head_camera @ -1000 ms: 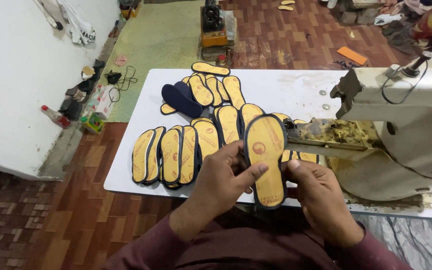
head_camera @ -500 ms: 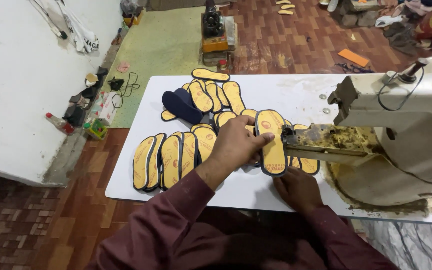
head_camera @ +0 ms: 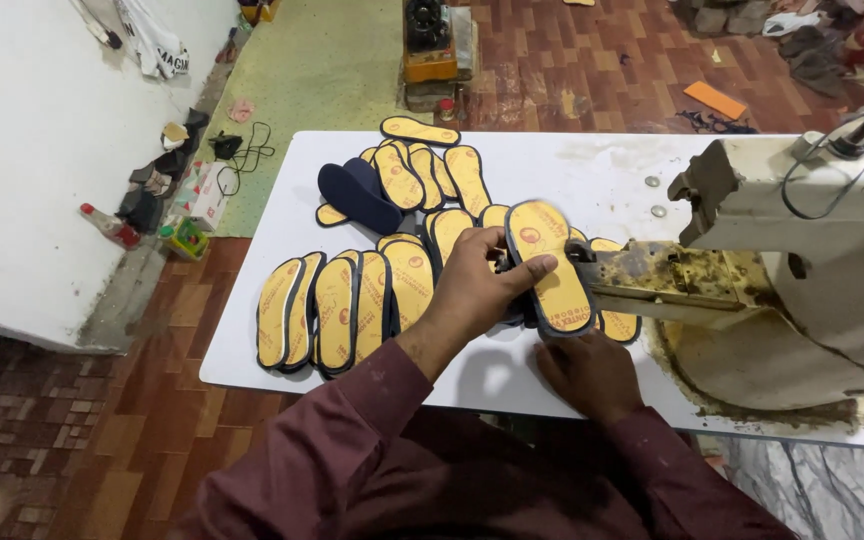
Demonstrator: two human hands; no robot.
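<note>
a yellow shoe insole (head_camera: 550, 268) with a dark rim lies lengthwise on the worn metal arm of a cream-coloured sewing machine (head_camera: 812, 260), toe end pointing away from the person. the left hand (head_camera: 477, 285) takes it from the left side: the thumb presses across the yellow top near the middle and the fingers curl under the near edge, so the grip is clenched on the insole. the right hand (head_camera: 587, 372) sits lower, just below the insole's heel end, flat on the white counter (head_camera: 592, 170); its fingertips are tucked under the insole and cannot be seen, so whether it grasps anything cannot be told.

the insole is long and rounded, bright yellow, with a small reddish round mark near the toe and a darker printed patch near the heel.

half a second ago the insole stood a little further left, and the left hand covered more of it; now it rests further onto the machine arm.

to the left, a fanned row of like insoles (head_camera: 337, 310) overlaps on the counter, more lie behind, and a dark blue sole (head_camera: 357, 195) rests among them. both sleeves are maroon.
</note>
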